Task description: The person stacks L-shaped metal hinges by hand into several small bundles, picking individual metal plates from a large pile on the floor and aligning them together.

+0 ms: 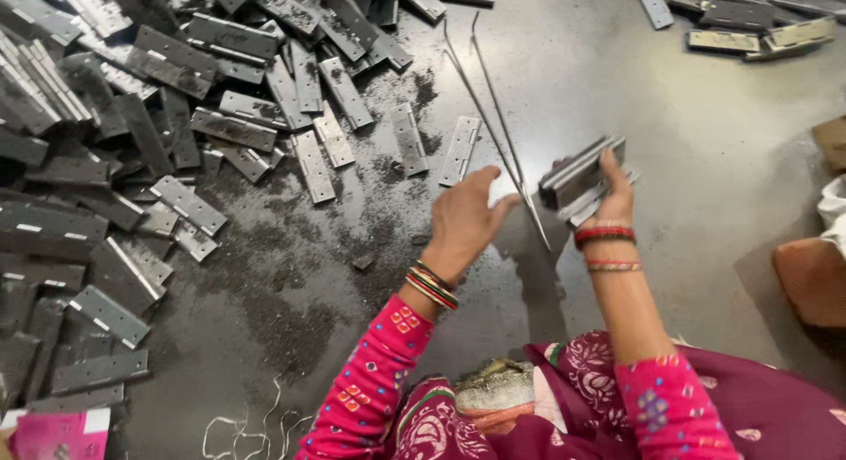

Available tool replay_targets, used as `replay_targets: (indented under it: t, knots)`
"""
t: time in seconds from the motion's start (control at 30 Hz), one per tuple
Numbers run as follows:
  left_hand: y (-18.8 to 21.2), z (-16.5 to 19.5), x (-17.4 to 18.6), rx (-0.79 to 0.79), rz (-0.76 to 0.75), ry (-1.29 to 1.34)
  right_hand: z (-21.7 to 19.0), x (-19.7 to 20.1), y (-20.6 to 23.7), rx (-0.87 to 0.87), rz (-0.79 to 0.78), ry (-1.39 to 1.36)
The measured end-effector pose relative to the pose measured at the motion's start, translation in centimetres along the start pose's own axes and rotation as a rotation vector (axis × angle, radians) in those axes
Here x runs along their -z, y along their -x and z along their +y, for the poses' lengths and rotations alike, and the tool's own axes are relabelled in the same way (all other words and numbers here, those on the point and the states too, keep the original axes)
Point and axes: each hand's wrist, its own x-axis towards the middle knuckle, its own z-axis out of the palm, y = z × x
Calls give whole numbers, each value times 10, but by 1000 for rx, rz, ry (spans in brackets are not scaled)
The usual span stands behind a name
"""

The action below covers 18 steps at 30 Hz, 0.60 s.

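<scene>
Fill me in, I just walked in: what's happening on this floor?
A person sits on the grey floor. Their right hand grips a stack of flat metal hinges. The left hand hangs open above the floor, near two thin rods. A big pile of loose hinges lies to the left.

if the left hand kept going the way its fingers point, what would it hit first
Probably the two thin metal rods crossing just beyond the left hand; its fingers point right and up toward them. Depth is unclear.

Tilted stack of grey hinges (580, 178)
</scene>
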Motion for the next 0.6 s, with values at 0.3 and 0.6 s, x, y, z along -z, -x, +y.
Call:
replay_targets:
  t: [0.3,0.6]
  knots:
    - [-22,-87,-54,-4,50,-458,-154,-88,-82,259,97,447]
    - [-56,-107,-86,200,130,-586,6,-54,84,61,-57,883]
